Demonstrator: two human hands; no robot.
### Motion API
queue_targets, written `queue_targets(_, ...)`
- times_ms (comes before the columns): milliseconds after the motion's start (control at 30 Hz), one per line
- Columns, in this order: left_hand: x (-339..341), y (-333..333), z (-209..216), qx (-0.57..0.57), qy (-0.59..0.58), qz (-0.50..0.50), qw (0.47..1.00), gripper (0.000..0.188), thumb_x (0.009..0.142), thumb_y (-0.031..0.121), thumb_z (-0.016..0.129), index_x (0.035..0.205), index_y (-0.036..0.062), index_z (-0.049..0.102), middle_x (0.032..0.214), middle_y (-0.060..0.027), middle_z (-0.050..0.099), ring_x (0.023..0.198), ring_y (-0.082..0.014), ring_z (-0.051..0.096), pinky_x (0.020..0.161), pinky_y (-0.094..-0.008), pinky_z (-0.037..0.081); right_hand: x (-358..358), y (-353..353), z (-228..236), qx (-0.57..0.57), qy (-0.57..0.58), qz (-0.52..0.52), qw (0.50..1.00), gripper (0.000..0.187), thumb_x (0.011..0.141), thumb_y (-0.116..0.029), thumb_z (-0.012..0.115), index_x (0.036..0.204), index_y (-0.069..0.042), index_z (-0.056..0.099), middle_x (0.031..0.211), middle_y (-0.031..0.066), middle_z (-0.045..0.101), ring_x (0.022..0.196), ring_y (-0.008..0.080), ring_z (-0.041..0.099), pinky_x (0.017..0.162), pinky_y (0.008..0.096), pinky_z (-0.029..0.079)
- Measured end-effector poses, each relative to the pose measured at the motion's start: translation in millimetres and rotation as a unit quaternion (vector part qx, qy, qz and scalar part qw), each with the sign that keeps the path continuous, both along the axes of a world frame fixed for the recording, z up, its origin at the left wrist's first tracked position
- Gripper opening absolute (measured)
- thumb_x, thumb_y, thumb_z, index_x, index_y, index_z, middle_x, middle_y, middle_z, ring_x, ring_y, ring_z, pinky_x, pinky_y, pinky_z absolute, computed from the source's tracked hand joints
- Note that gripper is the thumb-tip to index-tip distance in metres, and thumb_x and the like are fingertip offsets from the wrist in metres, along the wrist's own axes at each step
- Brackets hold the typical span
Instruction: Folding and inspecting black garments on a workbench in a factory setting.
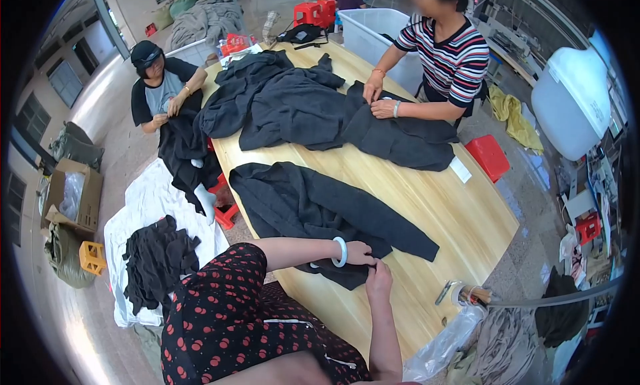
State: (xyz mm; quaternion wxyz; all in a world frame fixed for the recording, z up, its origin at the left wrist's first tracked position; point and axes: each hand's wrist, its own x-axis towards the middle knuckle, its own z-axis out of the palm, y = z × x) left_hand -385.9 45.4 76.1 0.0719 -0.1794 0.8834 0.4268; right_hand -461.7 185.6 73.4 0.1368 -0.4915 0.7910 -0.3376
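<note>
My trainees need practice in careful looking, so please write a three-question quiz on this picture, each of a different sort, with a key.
1. On which wrist is the camera wearer's pale bangle?
2. True or false: the wearer's left hand and right hand meet at the near dark garment.
3. Fill in: the stool left of the white sheet is ____.

Key: 1. Left; 2. True; 3. Yellow.
</note>
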Motion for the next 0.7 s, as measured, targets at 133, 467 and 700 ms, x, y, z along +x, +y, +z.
queue_targets(133, 7, 8, -6, -0.044, -0.014, -0.043, 0.998, 0.038, 0.072, 0.03, 0.053, 0.083, -0.0062, 0.054, 0.084, -0.0234, 0.056, 0.08, -0.0359, 0.055, 0.075, -0.0396, 0.043, 4, 4, 3, 0.02, -0.001, 0.003, 1.0, 0.021, 0.077, -0.008, 0.052, 0.096, 0.001, 0.055, 0.088, 0.0199, 0.056, 0.082, 0.0348, 0.054, 0.073, 0.0396, 0.043)
queue_targets(467, 21, 23, -8, -0.107, 0.019, 0.013, 0.994, 0.019, 0.071, 0.011, 0.046, 0.081, -0.0048, 0.051, 0.084, -0.0236, 0.054, 0.082, -0.037, 0.053, 0.075, -0.0419, 0.042, 6, 1, -6, 0.03, 0.019, 0.046, 0.998, 0.019, 0.079, -0.007, 0.046, 0.096, 0.001, 0.05, 0.08, 0.0226, 0.054, 0.074, 0.039, 0.052, 0.065, 0.045, 0.042)
queue_targets(700, 24, 12, -8, -0.049, 0.124, 0.005, 0.991, 0.018, 0.072, 0.005, 0.045, 0.085, -0.0036, 0.053, 0.082, -0.0204, 0.054, 0.082, -0.0359, 0.052, 0.074, -0.0414, 0.041, -2, 3, 6, 0.022, -0.11, 0.014, 0.994, 0.013, 0.077, -0.007, 0.049, 0.089, -0.003, 0.054, 0.081, 0.0211, 0.055, 0.072, 0.0379, 0.054, 0.064, 0.0406, 0.045)
